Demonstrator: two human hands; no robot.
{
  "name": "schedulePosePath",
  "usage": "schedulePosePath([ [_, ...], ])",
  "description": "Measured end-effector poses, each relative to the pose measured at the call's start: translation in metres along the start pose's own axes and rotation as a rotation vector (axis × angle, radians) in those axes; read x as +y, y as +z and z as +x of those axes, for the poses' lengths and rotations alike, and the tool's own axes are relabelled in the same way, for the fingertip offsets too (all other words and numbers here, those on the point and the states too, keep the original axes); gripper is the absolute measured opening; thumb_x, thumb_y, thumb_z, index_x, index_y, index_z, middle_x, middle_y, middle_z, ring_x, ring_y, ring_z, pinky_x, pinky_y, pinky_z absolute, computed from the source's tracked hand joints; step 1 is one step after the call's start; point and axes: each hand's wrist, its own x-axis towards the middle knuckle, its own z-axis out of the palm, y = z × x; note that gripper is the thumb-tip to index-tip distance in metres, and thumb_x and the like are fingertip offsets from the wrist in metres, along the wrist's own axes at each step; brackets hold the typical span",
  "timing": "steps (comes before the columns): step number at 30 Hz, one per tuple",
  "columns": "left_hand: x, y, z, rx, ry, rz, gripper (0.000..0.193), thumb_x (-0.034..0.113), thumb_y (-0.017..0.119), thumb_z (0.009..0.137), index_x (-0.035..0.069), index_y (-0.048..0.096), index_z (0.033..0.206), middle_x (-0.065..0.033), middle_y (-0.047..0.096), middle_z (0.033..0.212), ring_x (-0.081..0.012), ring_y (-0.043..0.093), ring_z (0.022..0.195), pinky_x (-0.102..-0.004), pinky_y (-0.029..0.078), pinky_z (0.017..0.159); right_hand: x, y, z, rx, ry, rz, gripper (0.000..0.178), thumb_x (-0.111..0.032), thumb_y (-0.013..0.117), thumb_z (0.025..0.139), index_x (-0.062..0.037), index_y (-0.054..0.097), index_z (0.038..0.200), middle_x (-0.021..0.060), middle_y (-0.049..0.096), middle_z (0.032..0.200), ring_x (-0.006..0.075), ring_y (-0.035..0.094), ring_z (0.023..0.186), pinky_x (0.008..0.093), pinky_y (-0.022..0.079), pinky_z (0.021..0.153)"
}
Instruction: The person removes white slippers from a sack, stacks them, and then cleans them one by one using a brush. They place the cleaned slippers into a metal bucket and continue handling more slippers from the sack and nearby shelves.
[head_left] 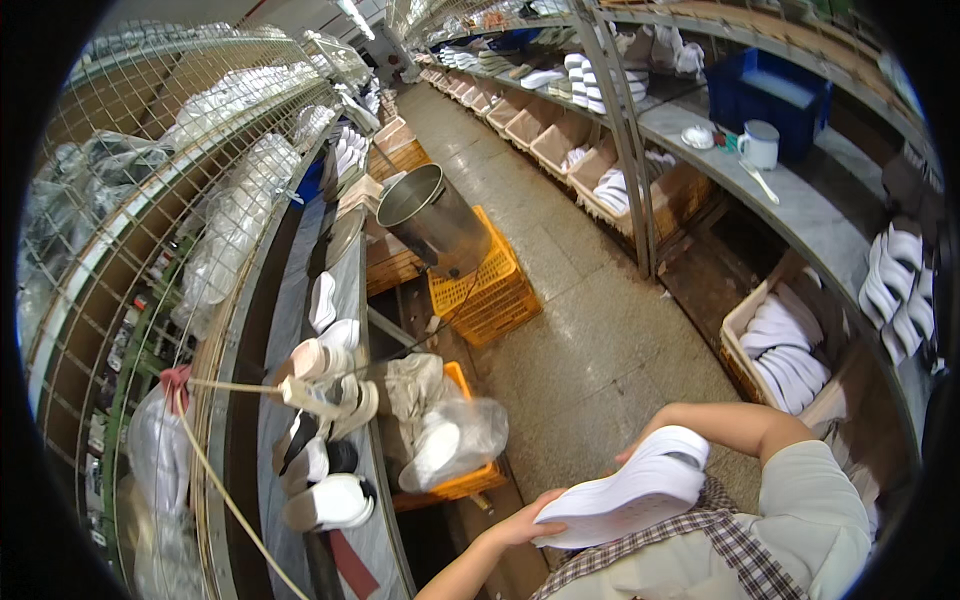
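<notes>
A stack of white shoe soles (625,490) is held in front of my body, tilted, its pale undersides turned up toward me. My left hand (535,518) grips the near left end of the stack, thumb on top. Around the far side goes my right hand (630,452), with most of its fingers hidden behind the soles. To the left on the bench lie white shoes (335,502) and several more shoes and soles. Beside that bench, an orange crate (470,483) carries a clear plastic bag (458,440) with pale things inside.
A metal drum (435,225) stands on stacked yellow crates (490,290) in the aisle. Bins of soles (780,345) line the right shelf's foot. On that shelf sit a white mug (759,146) and a blue tub (765,100). A cord (235,510) hangs at left.
</notes>
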Motion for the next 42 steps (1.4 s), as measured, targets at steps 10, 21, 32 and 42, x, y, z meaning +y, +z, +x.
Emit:
schedulePosePath([
  [10,0.045,-0.178,0.056,0.025,0.145,-0.011,0.072,0.02,0.069,0.08,0.005,0.031,0.139,-0.0093,0.036,0.138,-0.0195,0.032,0.129,-0.0341,0.024,0.107,-0.131,-0.145,0.013,0.289,-0.033,0.115,0.061,-0.056,0.038,0.092,-0.0074,0.05,0.127,0.0097,0.052,0.128,0.0176,0.053,0.112,0.0351,0.047,0.09],
  [21,0.103,-0.321,0.149,0.679,0.24,-0.693,0.063,0.012,0.071,0.076,0.002,0.04,0.13,-0.0102,0.053,0.121,-0.0224,0.051,0.111,-0.0348,0.041,0.094,-0.279,-0.323,0.002,0.384,-0.308,0.616,0.069,-0.064,0.032,0.09,-0.0223,0.018,0.142,0.0123,0.028,0.145,0.0379,0.036,0.127,0.0516,0.037,0.097],
  [32,0.246,-0.475,0.286,0.746,0.534,-0.784,0.066,0.024,0.071,0.077,0.001,0.04,0.13,-0.0112,0.056,0.119,-0.0259,0.056,0.105,-0.0381,0.046,0.088,-0.464,-0.421,0.029,0.795,-1.213,0.64,0.097,-0.043,0.068,0.08,-0.0124,0.002,0.143,0.0121,0.016,0.146,0.026,0.019,0.135,0.0418,0.021,0.11],
  [42,0.355,-0.664,0.35,0.488,0.713,-0.652,0.067,0.025,0.075,0.075,0.003,0.041,0.128,-0.0102,0.055,0.115,-0.0257,0.054,0.106,-0.0391,0.044,0.089,-0.614,-0.531,0.05,1.061,-1.386,0.37,0.1,-0.055,0.063,0.079,-0.0078,0.003,0.144,0.0143,0.025,0.143,0.0267,0.032,0.128,0.0405,0.028,0.106],
])
